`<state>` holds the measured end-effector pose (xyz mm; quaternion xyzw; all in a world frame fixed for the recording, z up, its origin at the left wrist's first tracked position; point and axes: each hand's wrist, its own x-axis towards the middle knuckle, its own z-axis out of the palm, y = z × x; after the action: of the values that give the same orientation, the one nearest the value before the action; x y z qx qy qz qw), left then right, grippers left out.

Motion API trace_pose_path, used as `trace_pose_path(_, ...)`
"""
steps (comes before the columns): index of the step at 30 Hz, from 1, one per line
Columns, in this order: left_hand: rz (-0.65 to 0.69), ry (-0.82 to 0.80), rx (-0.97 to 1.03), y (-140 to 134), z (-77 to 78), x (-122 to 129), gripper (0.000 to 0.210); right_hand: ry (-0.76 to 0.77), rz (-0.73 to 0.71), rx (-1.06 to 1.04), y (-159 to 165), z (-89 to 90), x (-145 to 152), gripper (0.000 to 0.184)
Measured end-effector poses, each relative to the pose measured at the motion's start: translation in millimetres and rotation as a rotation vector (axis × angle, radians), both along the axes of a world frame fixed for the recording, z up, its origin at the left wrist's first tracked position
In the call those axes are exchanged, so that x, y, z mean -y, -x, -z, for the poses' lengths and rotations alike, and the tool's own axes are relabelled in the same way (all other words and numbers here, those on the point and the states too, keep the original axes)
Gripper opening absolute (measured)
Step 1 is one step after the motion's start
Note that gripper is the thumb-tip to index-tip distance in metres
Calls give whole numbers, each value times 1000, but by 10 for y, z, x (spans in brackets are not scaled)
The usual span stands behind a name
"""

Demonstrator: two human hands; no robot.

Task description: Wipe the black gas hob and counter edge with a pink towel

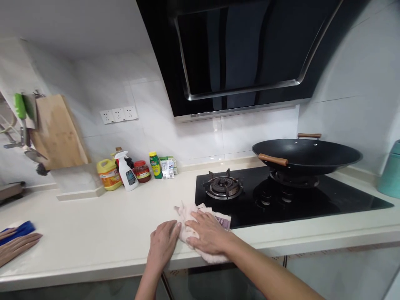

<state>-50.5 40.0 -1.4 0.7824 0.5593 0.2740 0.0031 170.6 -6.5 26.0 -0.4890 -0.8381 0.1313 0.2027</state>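
Observation:
A pale pink cloth (184, 212) lies bunched on the white countertop at the front left corner of the black gas hob (243, 208), partly over its edge. My right hand (208, 231) presses down on the cloth, fingers bent over it and holding it against the surface. A purple-grey patch of the cloth shows past the fingers. My left hand (164, 241) rests on the counter at the cloth's left edge. Its fingers are curled together and its thumb touches the cloth; whether any cloth is inside is hidden.
A burner (223, 186) and a black wok (312, 156) with wooden handles are on the hob. Along the wall stand a spray bottle (127, 173), a yellow jug (109, 175) and jars. Another person's hand (20, 248) and a blue cloth (23, 230) are at left.

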Motion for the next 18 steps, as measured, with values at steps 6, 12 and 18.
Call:
trace_pose_path(6, 0, 33, -17, -2, -25, 16, 43, 9, 172, -11, -170, -83, -496, 58)
trace_pose_path(12, 11, 27, -14, 0, -13, 10, 43, 66, 270, -9, -167, -40, -536, 67)
trace_pose_path(18, 2, 4, 14, 12, 37, -21, 41, 83, 14, 25, -152, -72, -186, 67)
